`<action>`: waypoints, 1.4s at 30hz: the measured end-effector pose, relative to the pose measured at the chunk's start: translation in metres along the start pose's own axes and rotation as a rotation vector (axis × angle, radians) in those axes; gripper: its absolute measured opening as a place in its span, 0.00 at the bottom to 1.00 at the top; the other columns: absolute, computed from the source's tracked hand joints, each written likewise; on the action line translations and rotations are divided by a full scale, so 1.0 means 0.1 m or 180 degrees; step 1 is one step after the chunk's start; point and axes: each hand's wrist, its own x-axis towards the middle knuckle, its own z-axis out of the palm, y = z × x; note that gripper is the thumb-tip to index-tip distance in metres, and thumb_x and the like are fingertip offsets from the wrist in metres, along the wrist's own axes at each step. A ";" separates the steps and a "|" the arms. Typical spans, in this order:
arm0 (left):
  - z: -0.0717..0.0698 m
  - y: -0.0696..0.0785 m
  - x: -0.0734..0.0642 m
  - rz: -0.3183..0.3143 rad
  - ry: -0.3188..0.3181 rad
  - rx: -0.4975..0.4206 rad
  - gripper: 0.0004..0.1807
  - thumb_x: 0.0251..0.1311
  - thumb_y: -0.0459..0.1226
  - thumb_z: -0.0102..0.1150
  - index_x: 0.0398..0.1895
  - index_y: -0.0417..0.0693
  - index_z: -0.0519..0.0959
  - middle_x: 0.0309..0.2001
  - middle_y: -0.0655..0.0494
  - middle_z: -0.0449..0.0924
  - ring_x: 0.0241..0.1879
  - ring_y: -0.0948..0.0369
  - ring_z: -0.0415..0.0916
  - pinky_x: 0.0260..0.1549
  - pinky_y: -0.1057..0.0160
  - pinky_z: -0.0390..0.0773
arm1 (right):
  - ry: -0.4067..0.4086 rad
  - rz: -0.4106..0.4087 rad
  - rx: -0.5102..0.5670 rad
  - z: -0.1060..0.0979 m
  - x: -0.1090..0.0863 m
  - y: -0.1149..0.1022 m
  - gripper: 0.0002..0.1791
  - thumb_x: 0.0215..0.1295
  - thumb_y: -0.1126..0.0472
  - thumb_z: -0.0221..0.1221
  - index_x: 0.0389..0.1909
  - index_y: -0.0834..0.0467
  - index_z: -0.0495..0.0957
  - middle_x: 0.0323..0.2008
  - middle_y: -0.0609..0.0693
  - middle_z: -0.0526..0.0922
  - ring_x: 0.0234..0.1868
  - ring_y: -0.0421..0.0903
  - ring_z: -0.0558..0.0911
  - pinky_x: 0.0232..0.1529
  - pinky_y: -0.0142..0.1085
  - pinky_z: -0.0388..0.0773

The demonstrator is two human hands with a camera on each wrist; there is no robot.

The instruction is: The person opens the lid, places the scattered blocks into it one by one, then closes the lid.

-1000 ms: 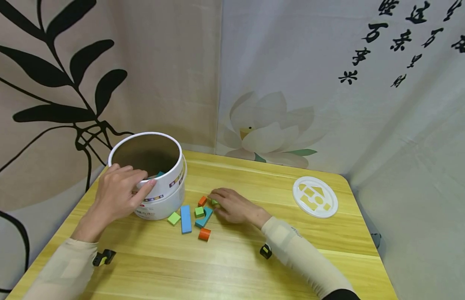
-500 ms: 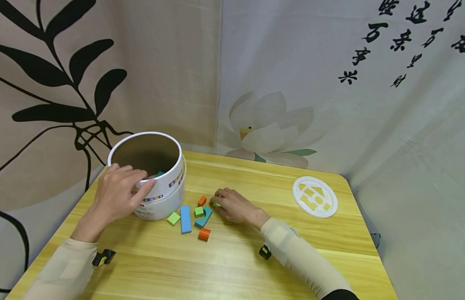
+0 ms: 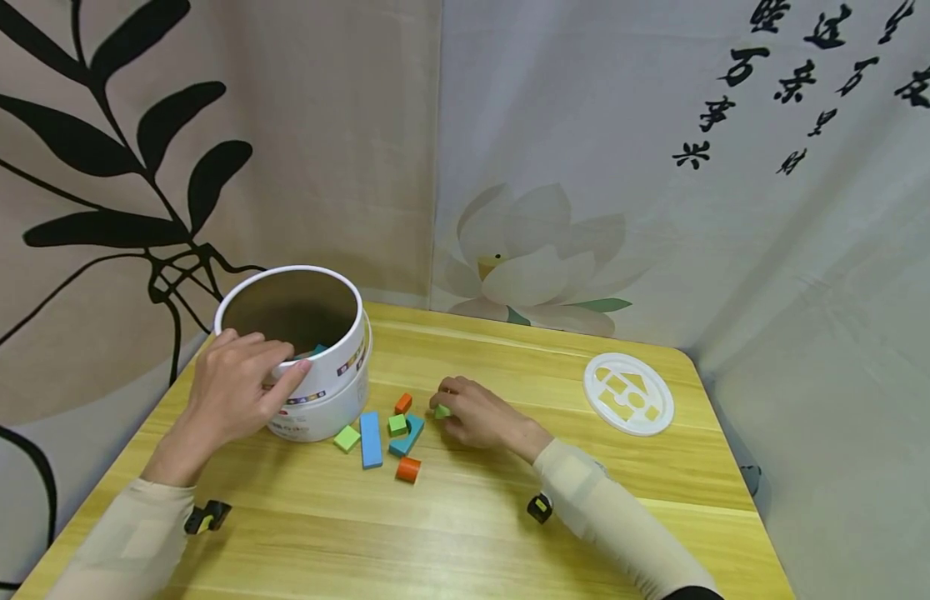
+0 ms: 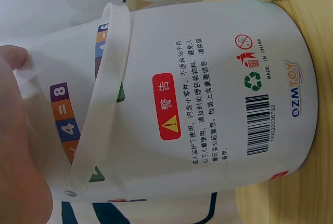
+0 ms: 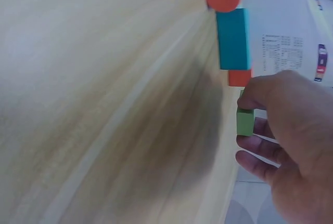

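Observation:
My left hand (image 3: pixel 240 379) grips the near rim of a white bucket (image 3: pixel 326 412), thumb outside and fingers over the edge. Inside the bucket a bit of a blue block (image 3: pixel 318 349) shows. In the left wrist view the bucket's printed side (image 4: pixel 218 94) fills the middle. My right hand (image 3: pixel 483 414) pinches a small green block (image 5: pixel 245 122) between thumb and fingers, close over the table. Left of it lie an orange block (image 3: pixel 403 404), a green cube (image 3: pixel 397 425), a teal arch-shaped block (image 3: pixel 407 437), a red-orange cylinder (image 3: pixel 408 470), a long blue block (image 3: pixel 371 440) and another green block (image 3: pixel 347 438).
On the right of the wooden table (image 3: pixel 495 533) lies a round white lid (image 3: pixel 596 392) with shaped cut-outs. Printed cloth (image 3: pixel 345 150) hangs behind the table and along its right side. A pale handle (image 4: pixel 104 94) hangs along the bucket's side.
My right hand has drawn slightly right, away from the other blocks, with the green block now showing more clearly at its fingertips. My left hand has stayed on the bucket rim.

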 end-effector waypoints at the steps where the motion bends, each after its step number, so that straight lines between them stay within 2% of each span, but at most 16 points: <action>1: 0.00 0.00 0.00 -0.0002 0.0000 0.0000 0.41 0.86 0.65 0.36 0.25 0.46 0.81 0.19 0.52 0.82 0.23 0.56 0.68 0.32 0.55 0.59 | 0.0028 -0.0009 0.0009 -0.03 -0.01 -0.01 0.15 0.76 0.63 0.70 0.60 0.55 0.88 0.55 0.50 0.87 0.55 0.46 0.86 0.63 0.41 0.85; 10: -0.01 0.00 0.00 0.0001 -0.0001 0.0009 0.42 0.86 0.66 0.36 0.25 0.46 0.81 0.19 0.53 0.80 0.22 0.57 0.67 0.31 0.55 0.59 | 0.0236 -0.0028 0.0098 -0.31 -0.02 -0.11 0.16 0.73 0.64 0.68 0.59 0.56 0.87 0.54 0.49 0.85 0.52 0.44 0.82 0.59 0.41 0.84; 19: -0.01 0.01 -0.01 -0.0038 -0.0054 -0.0008 0.42 0.86 0.66 0.36 0.26 0.45 0.82 0.20 0.51 0.82 0.23 0.56 0.69 0.32 0.55 0.59 | 0.0661 -0.0343 0.0145 -0.65 0.12 -0.22 0.15 0.69 0.67 0.67 0.55 0.58 0.86 0.50 0.50 0.85 0.48 0.46 0.80 0.53 0.40 0.82; 31: -0.02 0.00 0.00 -0.0027 -0.0064 0.0011 0.41 0.86 0.66 0.35 0.26 0.46 0.81 0.20 0.52 0.82 0.23 0.56 0.68 0.32 0.54 0.60 | 0.1144 -0.0681 0.0206 -1.22 0.51 -0.46 0.14 0.66 0.69 0.66 0.52 0.58 0.86 0.49 0.51 0.85 0.48 0.47 0.81 0.54 0.39 0.82; 37: -0.02 0.00 0.00 -0.0020 -0.0043 0.0014 0.42 0.86 0.66 0.35 0.25 0.46 0.81 0.20 0.51 0.83 0.23 0.56 0.69 0.32 0.54 0.60 | 0.1242 -0.0787 0.0125 -1.46 0.77 -0.60 0.15 0.67 0.67 0.65 0.53 0.59 0.87 0.52 0.52 0.86 0.55 0.50 0.82 0.63 0.40 0.81; 42: -0.01 -0.01 0.00 0.0025 -0.0013 0.0051 0.41 0.86 0.66 0.34 0.23 0.49 0.77 0.16 0.57 0.74 0.22 0.59 0.64 0.31 0.56 0.58 | 0.1219 -0.0850 0.0140 -1.60 0.97 -0.72 0.14 0.70 0.65 0.65 0.55 0.59 0.87 0.53 0.52 0.87 0.56 0.50 0.82 0.64 0.38 0.79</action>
